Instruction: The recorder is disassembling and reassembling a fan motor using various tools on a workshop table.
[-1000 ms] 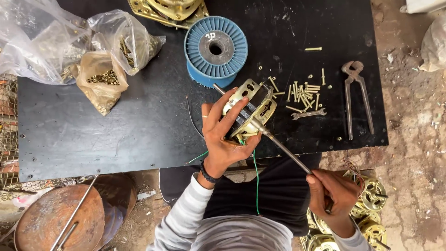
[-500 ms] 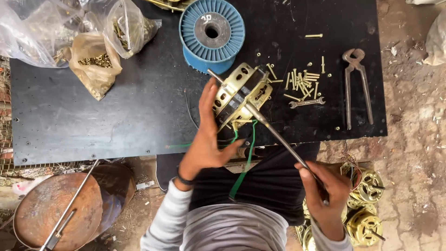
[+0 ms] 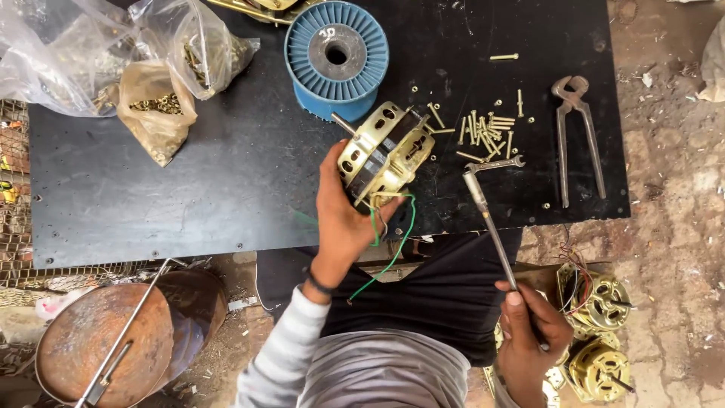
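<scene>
From the head view, the left hand is clamped around a gold-coloured, slotted metal motor housing, holding it just above the black worktop near the middle of its near edge. The motor's shaft axis runs slantwise: its steel shaft stub sticks out at the upper left, toward the blue ribbed plastic spool by the far edge, and the other end faces the near right corner. Green wires hang from the housing over the near edge.

The right hand is closed on the handle of a long steel-shafted driver tool, whose long axis runs from the hand up and slightly left, its tip over the worktop just right of the motor, not touching it.

A scatter of brass screws lies right of the motor, rusty iron pincers near the right edge, and clear plastic bags of brass parts at the far left corner.

Half a second ago the tool's tip was at the motor; now it has drawn away to the right, and the housing has turned in the left hand, showing more of its side.
</scene>
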